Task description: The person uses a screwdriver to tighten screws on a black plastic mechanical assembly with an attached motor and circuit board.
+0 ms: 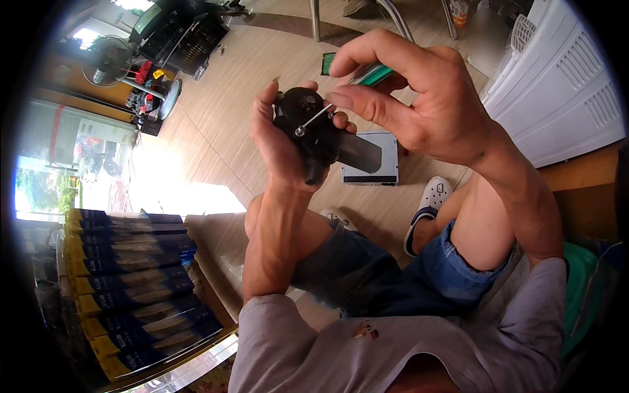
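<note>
My left hand is wrapped round a black motor-like part, held up in front of me. That part has a round, dark housing, a short black stub at its lower end and a grey metal cylinder sticking out to the right. In my right hand is a screwdriver with a green see-through handle, its thin shaft gripped between thumb and fingers. The shaft's tip meets a small shiny screw head on the housing. Some left fingers are hidden behind the part.
A grey metal box sits on the tiled floor beyond my knees. Yellow-and-blue packages fill a rack at left. A white vented appliance stands at right. Farther off are a fan, black crates and metal chair legs.
</note>
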`<act>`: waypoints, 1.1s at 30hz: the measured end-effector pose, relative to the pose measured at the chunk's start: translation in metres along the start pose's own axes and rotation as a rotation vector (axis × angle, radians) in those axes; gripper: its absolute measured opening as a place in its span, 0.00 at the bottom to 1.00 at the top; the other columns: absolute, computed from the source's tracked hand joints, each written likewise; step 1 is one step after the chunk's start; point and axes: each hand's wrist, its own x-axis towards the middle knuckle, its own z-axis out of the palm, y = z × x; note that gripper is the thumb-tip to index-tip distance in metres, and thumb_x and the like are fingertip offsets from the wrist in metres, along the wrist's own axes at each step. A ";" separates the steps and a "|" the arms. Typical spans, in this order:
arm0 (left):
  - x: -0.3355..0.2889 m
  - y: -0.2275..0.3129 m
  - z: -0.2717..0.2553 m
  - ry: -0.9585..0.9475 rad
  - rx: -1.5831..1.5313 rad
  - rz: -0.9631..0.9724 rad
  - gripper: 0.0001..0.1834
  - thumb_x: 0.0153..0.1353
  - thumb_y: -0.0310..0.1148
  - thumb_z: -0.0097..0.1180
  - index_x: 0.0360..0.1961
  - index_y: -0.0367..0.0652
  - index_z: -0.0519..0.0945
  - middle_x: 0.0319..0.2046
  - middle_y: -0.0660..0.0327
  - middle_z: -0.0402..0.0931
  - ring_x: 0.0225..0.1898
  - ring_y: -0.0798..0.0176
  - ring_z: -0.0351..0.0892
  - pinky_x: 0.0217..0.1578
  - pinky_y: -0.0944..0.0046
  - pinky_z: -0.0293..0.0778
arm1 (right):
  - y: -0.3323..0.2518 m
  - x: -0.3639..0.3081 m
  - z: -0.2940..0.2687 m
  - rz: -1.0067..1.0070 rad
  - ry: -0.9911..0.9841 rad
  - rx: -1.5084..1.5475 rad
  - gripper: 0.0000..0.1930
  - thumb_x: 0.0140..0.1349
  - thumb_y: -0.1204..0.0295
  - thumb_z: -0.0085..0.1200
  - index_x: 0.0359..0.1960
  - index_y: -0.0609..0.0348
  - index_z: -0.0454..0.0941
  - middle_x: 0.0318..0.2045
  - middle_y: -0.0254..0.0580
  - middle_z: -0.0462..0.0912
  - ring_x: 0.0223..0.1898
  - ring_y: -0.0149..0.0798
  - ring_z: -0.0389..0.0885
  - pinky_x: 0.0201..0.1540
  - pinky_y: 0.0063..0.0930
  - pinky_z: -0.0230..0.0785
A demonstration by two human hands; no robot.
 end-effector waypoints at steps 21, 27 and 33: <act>-0.001 -0.003 0.005 0.023 0.045 0.029 0.27 0.65 0.56 0.45 0.42 0.39 0.76 0.29 0.53 0.76 0.26 0.49 0.79 0.33 0.46 0.80 | 0.007 -0.001 0.011 0.074 0.027 0.142 0.15 0.69 0.74 0.55 0.55 0.65 0.73 0.41 0.44 0.84 0.39 0.30 0.85 0.45 0.22 0.79; 0.000 -0.003 0.003 0.021 0.026 0.023 0.27 0.65 0.56 0.45 0.42 0.39 0.75 0.29 0.53 0.76 0.26 0.50 0.79 0.32 0.46 0.80 | -0.008 0.004 0.001 0.178 -0.059 0.338 0.18 0.70 0.72 0.55 0.58 0.65 0.70 0.43 0.44 0.83 0.44 0.31 0.84 0.47 0.23 0.79; 0.000 -0.004 0.005 0.016 0.063 0.041 0.27 0.65 0.56 0.45 0.42 0.40 0.74 0.29 0.54 0.76 0.25 0.51 0.79 0.31 0.47 0.80 | 0.009 0.000 0.011 0.025 0.014 0.131 0.17 0.70 0.76 0.52 0.58 0.65 0.69 0.42 0.44 0.83 0.46 0.32 0.84 0.48 0.25 0.79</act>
